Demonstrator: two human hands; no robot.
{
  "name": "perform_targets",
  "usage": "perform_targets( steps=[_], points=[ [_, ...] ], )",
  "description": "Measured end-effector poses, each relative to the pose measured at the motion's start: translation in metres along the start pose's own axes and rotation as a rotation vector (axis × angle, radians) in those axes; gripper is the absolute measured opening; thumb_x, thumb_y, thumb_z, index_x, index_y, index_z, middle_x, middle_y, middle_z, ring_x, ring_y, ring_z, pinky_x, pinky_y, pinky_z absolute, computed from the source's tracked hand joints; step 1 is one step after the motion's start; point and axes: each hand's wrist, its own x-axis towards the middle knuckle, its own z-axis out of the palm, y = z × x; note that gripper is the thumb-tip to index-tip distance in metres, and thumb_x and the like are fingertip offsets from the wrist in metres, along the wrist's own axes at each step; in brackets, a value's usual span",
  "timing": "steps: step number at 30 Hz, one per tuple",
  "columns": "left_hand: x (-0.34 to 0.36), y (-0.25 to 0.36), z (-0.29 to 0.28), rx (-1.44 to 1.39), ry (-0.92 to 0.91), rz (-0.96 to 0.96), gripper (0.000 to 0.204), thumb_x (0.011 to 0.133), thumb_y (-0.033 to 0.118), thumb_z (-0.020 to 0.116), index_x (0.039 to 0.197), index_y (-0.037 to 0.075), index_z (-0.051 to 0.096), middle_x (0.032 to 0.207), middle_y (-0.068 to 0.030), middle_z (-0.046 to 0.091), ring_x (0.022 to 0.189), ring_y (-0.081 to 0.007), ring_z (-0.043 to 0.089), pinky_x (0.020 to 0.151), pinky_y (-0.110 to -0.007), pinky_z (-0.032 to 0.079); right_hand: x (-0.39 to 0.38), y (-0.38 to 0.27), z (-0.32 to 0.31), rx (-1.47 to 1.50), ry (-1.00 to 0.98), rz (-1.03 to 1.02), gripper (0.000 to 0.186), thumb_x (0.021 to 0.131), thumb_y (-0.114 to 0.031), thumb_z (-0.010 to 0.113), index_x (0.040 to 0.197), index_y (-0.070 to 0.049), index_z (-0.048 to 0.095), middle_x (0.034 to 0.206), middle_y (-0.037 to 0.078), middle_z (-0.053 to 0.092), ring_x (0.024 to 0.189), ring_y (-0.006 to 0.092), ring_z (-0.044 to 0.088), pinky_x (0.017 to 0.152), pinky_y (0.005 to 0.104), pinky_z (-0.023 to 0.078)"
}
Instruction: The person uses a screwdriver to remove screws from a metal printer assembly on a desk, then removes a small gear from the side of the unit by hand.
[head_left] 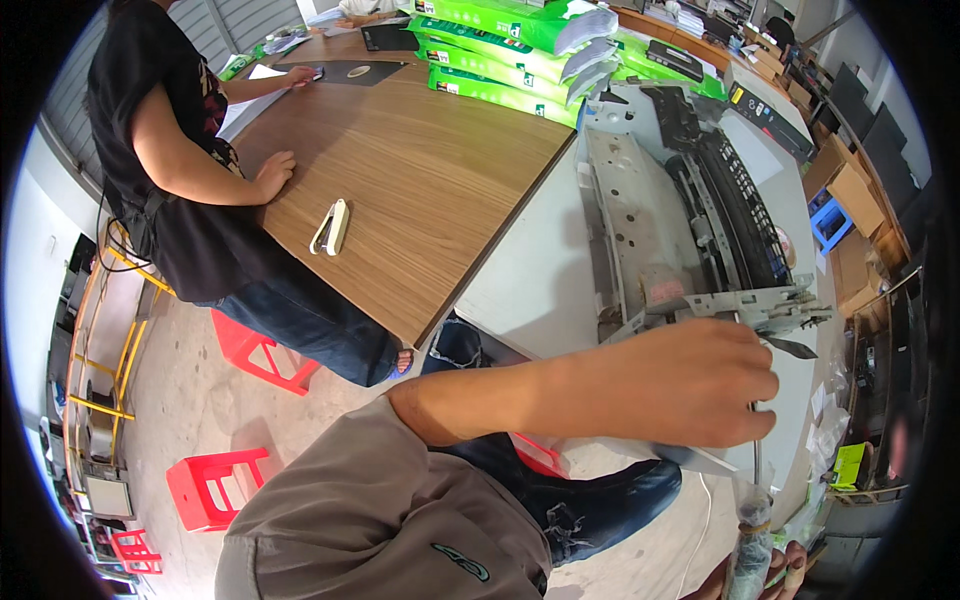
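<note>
A long, thin metal shaft runs up from a thick handle wrapped in clear plastic; it looks like a screwdriver (752, 545). Low at the right edge, my right hand (785, 575) is closed around that handle, partly cut off by the frame. My left hand (700, 385) reaches across from the left, its fingers curled around the upper shaft. Just beyond it lies an opened printer assembly (650, 210), with a grey metal frame, black rollers and a toothed black strip. My left hand covers part of its near end, and the tool's tip is hard to make out there.
A brown wooden table (430, 190) holds a white stapler (330, 228) and green paper packs (500, 70). Another person (170, 150) stands at its left side. A black box (770, 120) lies beyond the printer assembly. Red stools (215, 490) stand on the floor.
</note>
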Motion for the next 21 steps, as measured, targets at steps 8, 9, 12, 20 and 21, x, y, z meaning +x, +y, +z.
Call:
perform_targets(
  steps=[8,9,12,20,21],
  points=[
    [0.000,0.000,0.008,0.052,-0.057,0.030,0.018,0.063,0.012,0.067,0.064,0.005,0.051,0.067,-0.0039,0.045,0.070,-0.0211,0.056,0.066,-0.033,0.052,0.001,-0.010,-0.017,-0.238,-0.126,-0.072,0.071,0.087,-0.027,0.082,0.138,0.002,0.041,0.127,0.021,0.055,0.108,0.0307,0.059,0.093,0.0457,0.050],
    [-0.002,0.000,0.008,0.056,-0.029,0.014,0.019,0.063,0.012,0.067,0.064,0.005,0.050,0.067,-0.0040,0.045,0.070,-0.0212,0.056,0.065,-0.033,0.052,0.001,-0.008,-0.017,-0.354,-0.199,-0.138,0.074,0.087,-0.031,0.082,0.139,0.001,0.040,0.127,0.022,0.055,0.106,0.0310,0.060,0.087,0.0450,0.053],
    [0.001,0.001,0.008,0.015,0.052,0.009,0.019,0.062,0.012,0.067,0.065,0.005,0.049,0.068,-0.0038,0.043,0.070,-0.0208,0.055,0.062,-0.033,0.051,-0.011,-0.002,-0.010,-0.090,-0.109,0.008,0.076,0.087,-0.041,0.080,0.137,0.002,0.042,0.125,0.027,0.056,0.081,0.0303,0.064,0.057,0.0357,0.054],
    [0.008,0.014,0.007,0.019,0.007,-0.103,0.016,0.071,0.011,0.068,0.084,0.005,0.062,0.080,-0.0053,0.053,0.083,-0.0205,0.060,0.078,-0.033,0.052,-0.006,-0.008,-0.004,-0.102,0.020,0.017,0.053,0.086,-0.030,0.082,0.119,0.002,0.056,0.110,0.023,0.061,0.076,0.0291,0.061,0.065,0.0381,0.052],
    [0.006,0.013,0.008,0.015,0.008,-0.097,0.016,0.071,0.011,0.068,0.084,0.005,0.062,0.080,-0.0053,0.053,0.083,-0.0205,0.060,0.078,-0.033,0.052,-0.003,-0.008,-0.003,-0.161,-0.011,-0.090,0.050,0.085,-0.026,0.084,0.118,0.001,0.057,0.108,0.022,0.062,0.086,0.0309,0.061,0.075,0.0416,0.052]
  ],
)
